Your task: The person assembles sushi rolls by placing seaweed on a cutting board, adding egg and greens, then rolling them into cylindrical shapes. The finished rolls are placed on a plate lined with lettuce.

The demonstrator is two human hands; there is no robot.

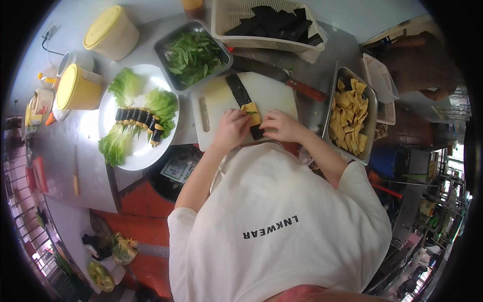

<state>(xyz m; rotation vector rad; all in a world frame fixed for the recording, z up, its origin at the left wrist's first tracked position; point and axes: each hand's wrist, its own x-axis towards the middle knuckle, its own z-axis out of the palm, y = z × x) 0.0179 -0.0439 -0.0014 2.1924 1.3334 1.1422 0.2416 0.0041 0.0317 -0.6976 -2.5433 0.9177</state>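
A dark seaweed strip (pixel 238 89) lies lengthwise on a white cutting board (pixel 279 93), with a flat yellow piece (pixel 250 107) and a bit of green leaf on its nearer half. My left hand (pixel 233 129) is closed, its curled fingertips at the left edge of the yellow piece. From the other side, my right hand (pixel 283 126) pinches at the strip's near end. Fingers partly hide what each hand grips. Left of the board, a white plate (pixel 136 156) carries lettuce (pixel 125 86) and a row of seaweed-wrapped rolls (pixel 137 118).
Behind the board lies a large knife (pixel 307 89). A metal tray of green leaves (pixel 195 59) and a basket of seaweed sheets (pixel 274 25) stand at the back. Yellow pieces fill a tray (pixel 347 118) on the right. Lidded tubs (pixel 78 88) and a small knife (pixel 76 171) are left.
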